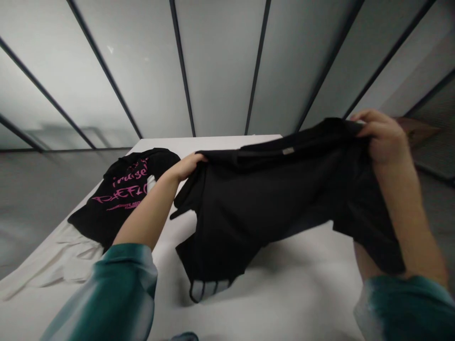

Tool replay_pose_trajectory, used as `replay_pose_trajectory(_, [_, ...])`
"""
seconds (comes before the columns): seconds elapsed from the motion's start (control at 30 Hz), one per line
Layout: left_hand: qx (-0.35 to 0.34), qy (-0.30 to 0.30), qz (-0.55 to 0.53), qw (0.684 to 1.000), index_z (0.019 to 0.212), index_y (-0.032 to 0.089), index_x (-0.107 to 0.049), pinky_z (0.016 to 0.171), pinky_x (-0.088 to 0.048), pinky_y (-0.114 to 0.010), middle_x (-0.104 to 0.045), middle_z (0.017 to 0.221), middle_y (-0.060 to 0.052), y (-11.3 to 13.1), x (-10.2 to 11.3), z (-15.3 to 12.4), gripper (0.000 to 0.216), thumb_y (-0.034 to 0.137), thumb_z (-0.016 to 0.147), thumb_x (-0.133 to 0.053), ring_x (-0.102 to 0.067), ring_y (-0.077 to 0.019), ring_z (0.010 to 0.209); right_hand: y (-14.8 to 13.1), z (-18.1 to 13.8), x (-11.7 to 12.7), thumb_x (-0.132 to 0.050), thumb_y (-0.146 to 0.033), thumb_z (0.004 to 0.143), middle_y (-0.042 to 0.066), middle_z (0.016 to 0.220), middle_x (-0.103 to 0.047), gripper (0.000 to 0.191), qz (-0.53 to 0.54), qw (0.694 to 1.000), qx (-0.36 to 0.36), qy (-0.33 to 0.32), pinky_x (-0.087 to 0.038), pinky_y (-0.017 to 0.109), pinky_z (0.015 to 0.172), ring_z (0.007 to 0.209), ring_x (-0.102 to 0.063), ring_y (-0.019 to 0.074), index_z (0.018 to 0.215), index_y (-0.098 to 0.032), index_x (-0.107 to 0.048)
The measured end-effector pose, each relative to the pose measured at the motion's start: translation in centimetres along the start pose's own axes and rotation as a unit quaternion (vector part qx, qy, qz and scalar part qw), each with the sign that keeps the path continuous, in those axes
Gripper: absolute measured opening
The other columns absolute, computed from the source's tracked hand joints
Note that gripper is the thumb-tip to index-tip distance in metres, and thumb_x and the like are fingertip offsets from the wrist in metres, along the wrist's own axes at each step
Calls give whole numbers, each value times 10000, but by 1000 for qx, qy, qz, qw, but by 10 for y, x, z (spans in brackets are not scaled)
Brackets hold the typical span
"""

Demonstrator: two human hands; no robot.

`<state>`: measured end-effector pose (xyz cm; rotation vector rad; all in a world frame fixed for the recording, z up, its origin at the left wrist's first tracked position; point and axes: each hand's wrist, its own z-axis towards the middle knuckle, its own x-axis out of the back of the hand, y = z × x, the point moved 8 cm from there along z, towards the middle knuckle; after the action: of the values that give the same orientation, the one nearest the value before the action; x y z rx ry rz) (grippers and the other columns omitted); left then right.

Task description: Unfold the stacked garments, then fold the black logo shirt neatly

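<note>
Find the black shirt (277, 199) in the middle of the frame, stretched in the air above the white table (298, 308). Note the fingers of the left hand (188, 166), narrow and closed on the upper edge of the fabric, left of centre, and those of the right hand (382, 135), also pinching, at the upper right corner, higher in the frame. For good holding, probably best to bring both grips to the same height, with the small label (288, 151) as a guide. Pull gently and equally toward both sides. Take care of the sleeve (373, 232) overlapping the right forearm (415, 208) at the right; perhaps shake it free. Watch also the thin strips (203, 289) in the lower middle; cannot tell their kind. Better to stay apart from the printed shirt (103, 213) and white cloth (64, 255) at the left.
</note>
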<state>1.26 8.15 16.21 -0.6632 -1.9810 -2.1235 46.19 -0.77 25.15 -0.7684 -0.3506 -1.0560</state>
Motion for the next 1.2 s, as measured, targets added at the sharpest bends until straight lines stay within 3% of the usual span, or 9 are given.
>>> replay_pose_trajectory(0.13, [-25, 179, 179, 967, 1291, 119, -554, 1013, -459, -488, -658, 1221, -150, 19, 41, 39, 499, 318, 833, -542, -566, -331, 1199, -44, 44, -81, -390, -387, 987, 225, 1311, -538, 464, -44, 998, 35, -25, -395, 494, 1024, 1261, -471, 299, 1276, -48, -517])
replay_pose_trajectory(0.23, [-58, 248, 329, 909, 1356, 138, -494, 1081, -385, -494, -566, 1363, -175, 18, 41, 31, 545, 342, 854, -553, -476, -338, 1307, -60, 47, -137, -507, -346, 932, 231, 1332, -537, 486, -63, 997, 23, -48, -367, 532, 1058, 1268, -473, 331, 1319, -53, -507])
replay_pose_trajectory(0.3, [-57, 162, 379, 909, 1288, 161, -554, 1029, -431, -466, -629, 1271, -154, -7, 14, 20, 454, 383, 898, -492, -562, -321, 1211, -74, 20, -173, -517, -338, 923, 187, 1258, -605, 390, -44, 992, 68, -100, -393, 517, 1047, 1215, -523, 331, 1241, -125, -598])
replay_pose_trajectory(0.4, [-2, -14, 423, 906, 1243, 165, -599, 972, -470, -412, -671, 1212, -146, -73, -36, -7, 473, 472, 899, -492, -628, -307, 1126, -83, -61, -227, -504, -394, 935, 139, 1108, -686, 318, -41, 958, 104, -265, -447, 475, 993, 1084, -608, 310, 1095, -193, -691])
replay_pose_trajectory(0.5, [8, -58, 458, 887, 1384, 121, -506, 1099, -362, -436, -488, 1469, -205, -123, -67, -33, 632, 535, 908, -474, -449, -341, 1365, -76, -140, -257, -479, -519, 940, 172, 1323, -613, 493, -55, 928, 82, -359, -421, 502, 1031, 1215, -564, 337, 1272, -188, -629])
replay_pose_trajectory(0.63, [-23, -40, 459, 887, 1476, 145, -417, 1182, -208, -494, -301, 1598, -178, -145, -76, -41, 671, 543, 936, -419, -241, -346, 1484, -49, -176, -266, -450, -625, 916, 153, 1531, -432, 650, -69, 922, 91, -371, -302, 545, 1132, 1429, -354, 347, 1424, -223, -507])
replay_pose_trajectory(0.87, [8, 109, 460, 881, 1293, 150, -548, 1037, -393, -445, -549, 1371, -197, -128, -34, -27, 524, 495, 900, -513, -470, -348, 1303, 15, -128, -228, -487, -457, 913, 232, 1408, -524, 545, -171, 950, 7, -263, -360, 587, 1057, 1316, -453, 408, 1354, -143, -546])
replay_pose_trajectory(1.0, [10, 40, 451, 892, 987, 186, -656, 888, -461, -400, -672, 1018, -132, -126, -42, -40, 362, 478, 929, -451, -623, -292, 1006, -3, -143, -220, -423, -407, 955, 166, 1148, -664, 388, -118, 950, 32, -287, -458, 489, 964, 1088, -603, 327, 1149, -175, -667])
replay_pose_trajectory(1.2, [-25, -37, 449, 892, 1332, 158, -540, 1115, -300, -485, -478, 1460, -182, -139, -54, -47, 655, 633, 885, -475, -421, -343, 1359, -10, -174, -232, -475, -480, 937, 206, 1425, -518, 531, -110, 932, 69, -337, -391, 510, 1078, 1326, -467, 373, 1315, -128, -596])
